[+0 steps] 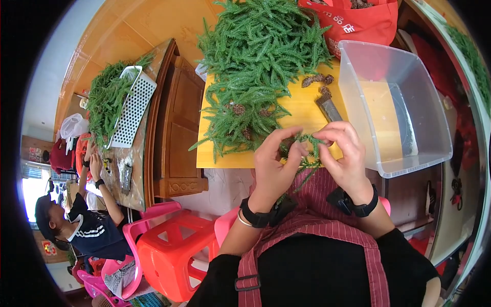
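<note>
Above the front edge of the yellow table, both hands are closed on one green artificial pine sprig (308, 163). My left hand (279, 159) pinches it from the left, thumb and fingertips together. From the other side, the fingertips of my right hand (348, 156) grip its upper part, and some of the sprig is hidden behind the fingers. Just beyond my left hand lies a finished-looking pine bunch with brown pine cones (239, 109) in it. A few loose pine cones (313, 80) and a bundle of dark thin strips (328, 108) rest beyond my right hand.
A large heap of green pine sprigs (261, 46) covers the far part of the yellow table (302, 105). At right stand a see-through plastic bin (376, 169) and a red bag (363, 25). Left are a red stool (176, 243) and a co-worker (97, 230) at another table.
</note>
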The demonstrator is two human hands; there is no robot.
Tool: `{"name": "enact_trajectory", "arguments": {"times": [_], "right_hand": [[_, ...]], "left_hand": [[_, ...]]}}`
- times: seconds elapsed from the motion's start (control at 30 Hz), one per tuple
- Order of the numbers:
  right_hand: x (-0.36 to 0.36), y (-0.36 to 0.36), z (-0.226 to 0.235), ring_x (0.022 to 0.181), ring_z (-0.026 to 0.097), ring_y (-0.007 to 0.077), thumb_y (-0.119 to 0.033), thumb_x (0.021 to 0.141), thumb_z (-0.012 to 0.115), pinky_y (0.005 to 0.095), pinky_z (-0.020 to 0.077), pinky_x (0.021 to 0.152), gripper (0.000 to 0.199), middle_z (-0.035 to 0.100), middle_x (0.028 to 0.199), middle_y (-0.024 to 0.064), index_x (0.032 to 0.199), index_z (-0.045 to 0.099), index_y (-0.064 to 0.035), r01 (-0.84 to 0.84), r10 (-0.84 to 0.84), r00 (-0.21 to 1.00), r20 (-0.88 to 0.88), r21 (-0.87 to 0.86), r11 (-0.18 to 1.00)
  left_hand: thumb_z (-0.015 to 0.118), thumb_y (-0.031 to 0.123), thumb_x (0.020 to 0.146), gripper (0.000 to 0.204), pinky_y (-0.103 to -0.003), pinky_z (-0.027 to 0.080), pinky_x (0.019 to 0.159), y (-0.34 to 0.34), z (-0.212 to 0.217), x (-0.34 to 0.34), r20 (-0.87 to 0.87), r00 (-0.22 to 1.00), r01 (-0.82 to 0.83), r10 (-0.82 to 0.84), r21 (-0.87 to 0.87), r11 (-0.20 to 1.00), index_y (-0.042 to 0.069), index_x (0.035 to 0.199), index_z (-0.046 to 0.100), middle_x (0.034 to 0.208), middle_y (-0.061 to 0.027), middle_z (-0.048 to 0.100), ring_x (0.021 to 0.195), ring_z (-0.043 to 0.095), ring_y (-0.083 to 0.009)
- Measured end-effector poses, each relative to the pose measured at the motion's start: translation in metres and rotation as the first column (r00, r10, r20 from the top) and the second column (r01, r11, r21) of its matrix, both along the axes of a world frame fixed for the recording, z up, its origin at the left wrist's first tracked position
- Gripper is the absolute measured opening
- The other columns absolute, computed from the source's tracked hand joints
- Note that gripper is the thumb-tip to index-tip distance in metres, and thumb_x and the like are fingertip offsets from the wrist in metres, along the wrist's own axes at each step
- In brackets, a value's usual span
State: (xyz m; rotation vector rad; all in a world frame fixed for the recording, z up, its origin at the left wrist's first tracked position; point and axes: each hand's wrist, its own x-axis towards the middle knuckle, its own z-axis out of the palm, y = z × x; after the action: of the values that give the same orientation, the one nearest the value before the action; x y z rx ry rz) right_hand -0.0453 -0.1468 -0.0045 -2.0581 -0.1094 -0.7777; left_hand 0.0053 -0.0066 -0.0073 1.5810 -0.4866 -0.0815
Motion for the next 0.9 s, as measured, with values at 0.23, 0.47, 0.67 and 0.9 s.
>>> {"name": "enact_trajectory", "arguments": {"times": [0.23,0.47,0.67,0.9], "right_hand": [[0.0,-0.001,-0.002,0.068,0.054,0.014,0.009,0.068,0.056,0.0243,0.0445,0.062,0.022,0.052,0.088,0.0095,0.088,0.059,-0.0007,-0.017,0.02,0.999,-0.049,0.05,0.999],[0.001,-0.002,-0.006,0.068,0.051,0.0114,0.009,0.07,0.056,0.0221,0.0429,0.063,0.02,0.051,0.089,0.0078,0.088,0.059,0.0004,-0.021,0.03,0.996,-0.084,0.104,0.994],[0.0,0.0,-0.004,0.073,0.053,0.0141,0.007,0.07,0.056,0.0246,0.0433,0.066,0.019,0.052,0.089,0.0084,0.088,0.059,-0.0003,-0.026,0.036,0.994,-0.106,0.098,0.995],[0.0,0.005,-0.007,0.077,0.057,0.0175,0.003,0.068,0.064,0.0271,0.0456,0.065,0.029,0.055,0.089,0.0089,0.095,0.058,-0.0038,-0.019,0.026,0.998,-0.065,0.098,0.995]], "left_hand": [[0.054,-0.003,0.08,0.015,-0.021,0.047,0.061,0.004,-0.002,0.006,-0.312,0.917,0.116,-0.248,-0.385,0.916,0.0,0.091,0.045,0.092,-0.0067,0.052,0.075,0.056,-0.0099],[0.055,-0.003,0.08,0.016,-0.021,0.05,0.065,0.002,0.003,0.005,-0.32,0.926,0.113,-0.201,-0.273,0.955,0.0,0.092,0.044,0.089,-0.0053,0.053,0.076,0.058,-0.0099],[0.055,-0.001,0.081,0.016,-0.021,0.049,0.064,0.001,0.0,0.007,-0.361,0.915,0.082,-0.182,-0.275,0.958,0.0,0.094,0.046,0.082,-0.0054,0.056,0.07,0.059,-0.0095],[0.056,-0.001,0.081,0.013,-0.02,0.044,0.058,0.0,-0.007,0.01,-0.428,0.89,0.043,-0.157,-0.264,0.963,0.001,0.092,0.048,0.086,-0.0076,0.056,0.063,0.053,-0.0083]]}}
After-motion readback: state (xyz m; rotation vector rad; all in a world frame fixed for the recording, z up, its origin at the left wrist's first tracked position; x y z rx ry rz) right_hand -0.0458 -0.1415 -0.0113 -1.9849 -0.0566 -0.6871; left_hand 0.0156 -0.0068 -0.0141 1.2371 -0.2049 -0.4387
